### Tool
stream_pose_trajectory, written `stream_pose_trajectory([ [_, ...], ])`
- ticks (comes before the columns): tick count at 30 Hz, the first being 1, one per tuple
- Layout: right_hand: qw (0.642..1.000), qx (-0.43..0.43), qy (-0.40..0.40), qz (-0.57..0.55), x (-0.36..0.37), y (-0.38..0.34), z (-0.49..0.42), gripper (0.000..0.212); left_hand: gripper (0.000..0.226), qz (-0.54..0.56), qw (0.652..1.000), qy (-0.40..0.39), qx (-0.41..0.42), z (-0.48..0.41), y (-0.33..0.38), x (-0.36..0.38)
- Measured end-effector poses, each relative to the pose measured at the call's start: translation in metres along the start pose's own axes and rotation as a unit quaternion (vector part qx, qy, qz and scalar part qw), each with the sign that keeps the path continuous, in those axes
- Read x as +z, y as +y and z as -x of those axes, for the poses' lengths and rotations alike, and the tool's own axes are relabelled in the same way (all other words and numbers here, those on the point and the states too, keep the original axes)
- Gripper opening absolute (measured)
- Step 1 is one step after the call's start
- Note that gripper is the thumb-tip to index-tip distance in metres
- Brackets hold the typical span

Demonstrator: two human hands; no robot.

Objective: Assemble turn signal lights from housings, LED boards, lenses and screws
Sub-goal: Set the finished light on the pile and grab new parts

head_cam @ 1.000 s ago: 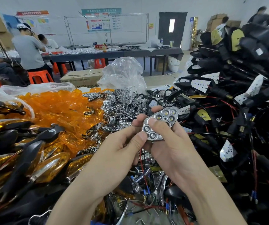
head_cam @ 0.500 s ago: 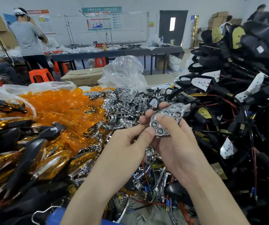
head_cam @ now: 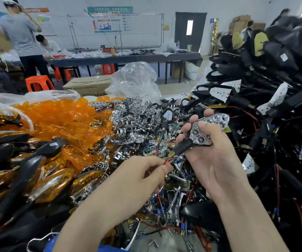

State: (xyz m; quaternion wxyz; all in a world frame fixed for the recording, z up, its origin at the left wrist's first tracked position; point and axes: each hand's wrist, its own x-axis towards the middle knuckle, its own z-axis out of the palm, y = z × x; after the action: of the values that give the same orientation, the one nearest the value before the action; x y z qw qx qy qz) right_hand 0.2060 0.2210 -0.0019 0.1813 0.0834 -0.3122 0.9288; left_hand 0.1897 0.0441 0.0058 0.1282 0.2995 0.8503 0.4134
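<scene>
My right hand [head_cam: 214, 153] grips a black turn signal housing with a chrome reflector [head_cam: 207, 129] set in its face; the thumb lies across the reflector and the black stem [head_cam: 183, 147] points down-left. Lower and to the left, my left hand [head_cam: 146, 171] pinches the red wire [head_cam: 167, 160] that trails from that stem. Behind the hands lie a heap of chrome reflectors [head_cam: 135, 120] and a heap of orange lenses [head_cam: 59, 119].
A tall stack of black housings with wires [head_cam: 274, 88] rises on the right. Finished amber-lensed lights [head_cam: 28, 179] fill the left. Loose screws and wires [head_cam: 164, 224] lie below the hands. A clear plastic bag [head_cam: 135, 82] stands behind; people work at a far table [head_cam: 121, 58].
My left hand has let go of the reflector and dropped down-left to pinch the red wire. My right hand moved the housing up and to the right.
</scene>
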Motion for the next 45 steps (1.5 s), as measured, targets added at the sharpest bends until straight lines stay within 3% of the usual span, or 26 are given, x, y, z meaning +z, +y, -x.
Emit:
stream_pose_trajectory([
  [4, 1.0, -0.001, -0.009, 0.027, -0.001, 0.003, 0.002, 0.029, 0.038, 0.002, 1.0, 0.004, -0.004, 0.001, -0.002, 0.0],
  [7, 0.999, -0.001, -0.017, 0.03, 0.0, 0.004, 0.004, 0.029, 0.055, 0.002, 1.0, -0.001, -0.012, 0.0, -0.003, -0.002],
  [10, 0.999, 0.001, -0.018, 0.028, 0.003, 0.004, 0.004, 0.029, 0.04, 0.004, 1.0, 0.005, -0.006, 0.0, -0.004, -0.003],
  [14, 0.999, 0.001, -0.01, 0.031, 0.005, 0.003, 0.004, 0.027, 0.037, 0.012, 1.0, 0.009, 0.001, -0.001, -0.005, -0.004],
  [19, 0.999, 0.004, -0.008, 0.034, 0.005, 0.003, 0.005, 0.026, 0.06, 0.016, 1.0, 0.011, 0.008, 0.001, -0.006, -0.005],
  [25, 0.999, -0.008, -0.014, 0.047, 0.006, 0.004, 0.004, 0.023, 0.027, 0.001, 1.0, 0.02, 0.01, -0.002, -0.014, -0.005],
  [29, 0.998, -0.017, -0.009, 0.056, 0.007, 0.004, 0.004, 0.023, 0.017, 0.006, 1.0, 0.014, 0.022, -0.003, -0.016, -0.005],
  [45, 0.999, -0.021, -0.034, 0.036, 0.006, 0.005, 0.004, 0.023, 0.02, 0.058, 0.998, -0.004, 0.029, -0.003, -0.014, -0.006],
])
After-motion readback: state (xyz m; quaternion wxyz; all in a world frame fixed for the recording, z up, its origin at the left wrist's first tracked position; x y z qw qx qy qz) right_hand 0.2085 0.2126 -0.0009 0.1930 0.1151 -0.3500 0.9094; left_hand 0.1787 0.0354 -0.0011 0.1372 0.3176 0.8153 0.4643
